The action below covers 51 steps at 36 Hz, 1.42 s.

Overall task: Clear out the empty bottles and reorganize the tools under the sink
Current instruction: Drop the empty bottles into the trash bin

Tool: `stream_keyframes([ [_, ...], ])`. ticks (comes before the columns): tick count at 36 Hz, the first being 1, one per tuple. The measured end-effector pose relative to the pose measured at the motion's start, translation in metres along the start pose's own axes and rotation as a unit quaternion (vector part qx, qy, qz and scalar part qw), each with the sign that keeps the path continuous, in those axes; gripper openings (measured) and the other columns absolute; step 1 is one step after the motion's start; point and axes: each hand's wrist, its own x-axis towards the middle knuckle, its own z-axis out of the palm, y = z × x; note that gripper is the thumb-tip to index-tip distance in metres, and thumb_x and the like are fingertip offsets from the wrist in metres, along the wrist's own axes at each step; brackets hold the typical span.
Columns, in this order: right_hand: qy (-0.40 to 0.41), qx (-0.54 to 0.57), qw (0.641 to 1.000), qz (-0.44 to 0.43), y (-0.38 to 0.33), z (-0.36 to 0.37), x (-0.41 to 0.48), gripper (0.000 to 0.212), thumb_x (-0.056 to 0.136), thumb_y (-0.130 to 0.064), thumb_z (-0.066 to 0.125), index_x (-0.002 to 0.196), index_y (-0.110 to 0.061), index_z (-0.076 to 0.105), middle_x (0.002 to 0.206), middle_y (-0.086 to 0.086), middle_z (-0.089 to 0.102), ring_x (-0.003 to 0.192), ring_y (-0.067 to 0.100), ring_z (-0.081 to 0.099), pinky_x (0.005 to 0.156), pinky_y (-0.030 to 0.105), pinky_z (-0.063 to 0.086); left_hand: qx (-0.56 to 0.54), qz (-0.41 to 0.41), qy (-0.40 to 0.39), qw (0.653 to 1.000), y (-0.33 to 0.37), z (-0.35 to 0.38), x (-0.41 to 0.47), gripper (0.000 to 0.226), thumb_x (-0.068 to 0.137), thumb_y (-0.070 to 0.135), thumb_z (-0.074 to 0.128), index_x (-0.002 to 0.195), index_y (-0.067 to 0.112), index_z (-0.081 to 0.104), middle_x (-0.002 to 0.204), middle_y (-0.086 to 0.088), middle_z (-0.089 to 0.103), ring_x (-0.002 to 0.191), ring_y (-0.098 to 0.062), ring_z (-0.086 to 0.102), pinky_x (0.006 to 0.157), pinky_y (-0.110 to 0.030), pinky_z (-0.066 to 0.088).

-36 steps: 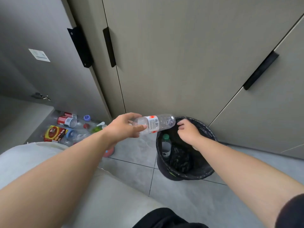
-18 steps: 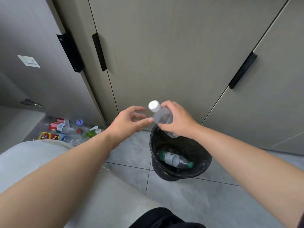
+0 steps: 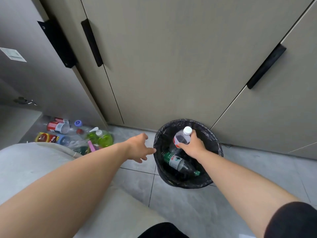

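Against the foot of the closed cupboard doors (image 3: pixel 171 57), on the tiled floor (image 3: pixel 188 212): one bin (image 3: pixel 188 183), black liner, stood close so bottles drop straight in.
Item: heap of bottles (image 3: pixel 68 134) at the front edge of the open cupboard's floor, not yet cleared. It includes a green pump bottle (image 3: pixel 104 140) and a red-labelled bottle (image 3: pixel 57 127), print too small to read.
Item: green-labelled bottle (image 3: pixel 175 160), lying on the bin's bottom, characters illegible.
Item: clear bottle (image 3: pixel 182 137), white cap, upright over the bin's mouth, gripped round its body by my right hand (image 3: pixel 195 146), ready to drop, I judge.
Item: my left hand (image 3: pixel 137 148), empty, fingers spread, just beside the bin's left rim.
Item: blue cap (image 3: pixel 78 123), marked 6 or 9.
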Motion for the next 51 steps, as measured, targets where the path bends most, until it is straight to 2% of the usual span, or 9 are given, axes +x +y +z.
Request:
stream_keyframes([
  [6, 0.015, -0.031, 0.999, 0.02, 0.001, -0.019, -0.001, 0.054, 0.09, -0.027, 0.064, 0.138, -0.016, 0.043, 0.132, 0.01, 0.055, 0.117, 0.028, 0.054, 0.093, 0.034, 0.045, 0.021, -0.008, -0.028, 0.999, 0.006, 0.009, 0.015, 0.069, 0.097, 0.027, 0.065, 0.15, 0.007, 0.025, 0.116, -0.017, 0.07, 0.094, -0.026, 0.075, 0.086, -0.045, 0.061],
  [9, 0.136, -0.065, 0.988, -0.036, 0.002, -0.04, -0.012, 0.027, 0.087, -0.019, 0.058, 0.114, -0.022, 0.059, 0.116, 0.003, 0.059, 0.113, 0.025, 0.051, 0.095, 0.038, 0.045, 0.016, -0.013, -0.041, 0.999, 0.011, 0.014, 0.021, 0.057, 0.099, 0.02, 0.063, 0.144, 0.005, 0.03, 0.104, -0.017, 0.073, 0.076, -0.02, 0.077, 0.073, -0.034, 0.064],
  [12, 0.268, -0.18, 0.946, -0.011, 0.009, -0.059, -0.025, 0.027, 0.083, -0.027, 0.061, 0.11, -0.026, 0.058, 0.116, 0.004, 0.053, 0.116, 0.029, 0.044, 0.093, 0.042, 0.041, 0.023, -0.024, -0.056, 0.998, 0.012, 0.019, 0.025, 0.041, 0.099, 0.015, 0.061, 0.13, 0.002, 0.036, 0.093, -0.019, 0.077, 0.087, -0.029, 0.076, 0.086, -0.043, 0.062],
  [18, 0.041, -0.087, 0.979, 0.18, 0.025, -0.07, -0.037, 0.041, 0.088, -0.019, 0.053, 0.124, -0.007, 0.037, 0.122, 0.015, 0.056, 0.111, 0.037, 0.057, 0.079, 0.035, 0.045, -0.031, -0.046, -0.103, 0.993, 0.008, 0.012, 0.023, 0.023, 0.099, 0.003, 0.058, 0.116, 0.011, 0.045, 0.103, -0.013, 0.072, 0.094, -0.024, 0.076, 0.088, -0.039, 0.061],
  [23, 0.049, -0.122, 0.983, 0.125, 0.012, -0.06, -0.039, 0.033, 0.084, -0.011, 0.049, 0.114, -0.009, 0.036, 0.101, 0.014, 0.06, 0.09, 0.035, 0.058, 0.067, 0.034, 0.041, -0.085, -0.083, -0.138, 0.983, -0.006, -0.005, 0.014, 0.017, 0.1, -0.003, 0.05, 0.108, 0.006, 0.062, 0.116, -0.017, 0.073, 0.108, -0.032, 0.072, 0.101, -0.047, 0.054],
  [33, 0.014, -0.136, 0.99, 0.024, -0.057, -0.014, -0.027, 0.031, 0.084, -0.004, 0.048, 0.114, -0.01, 0.048, 0.116, 0.016, 0.065, 0.108, 0.035, 0.062, 0.082, 0.036, 0.051, -0.122, -0.128, 0.053, 0.983, -0.042, -0.045, -0.014, 0.021, 0.096, -0.005, 0.054, 0.114, 0.005, 0.054, 0.112, -0.016, 0.065, 0.089, -0.03, 0.065, 0.088, -0.049, 0.06],
  [43, 0.03, -0.174, 0.984, 0.009, -0.086, 0.008, -0.025, 0.038, 0.087, -0.02, 0.055, 0.122, -0.01, 0.045, 0.129, 0.015, 0.053, 0.119, 0.036, 0.052, 0.085, 0.04, 0.046, -0.095, -0.135, 0.047, 0.985, -0.061, -0.062, -0.024, 0.038, 0.098, 0.012, 0.061, 0.133, 0.008, 0.048, 0.122, -0.01, 0.063, 0.104, -0.023, 0.068, 0.085, -0.041, 0.062],
  [47, 0.113, -0.234, 0.954, -0.147, -0.124, 0.022, -0.035, 0.046, 0.086, -0.024, 0.059, 0.129, -0.015, 0.043, 0.128, 0.009, 0.048, 0.122, 0.032, 0.044, 0.093, 0.045, 0.043, 0.075, -0.097, 0.029, 0.992, -0.063, -0.087, -0.029, 0.063, 0.096, 0.03, 0.061, 0.148, 0.014, 0.03, 0.12, -0.017, 0.063, 0.105, -0.034, 0.067, 0.088, -0.043, 0.058],
  [51, 0.016, -0.202, 0.92, -0.334, -0.181, 0.05, -0.045, 0.033, 0.092, -0.022, 0.053, 0.124, -0.025, 0.051, 0.12, -0.001, 0.052, 0.118, 0.022, 0.042, 0.096, 0.039, 0.043, 0.212, -0.016, 0.069, 0.975, -0.073, -0.136, -0.042, 0.063, 0.096, 0.031, 0.061, 0.153, 0.018, 0.037, 0.147, -0.009, 0.051, 0.129, -0.028, 0.054, 0.103, -0.031, 0.044],
])
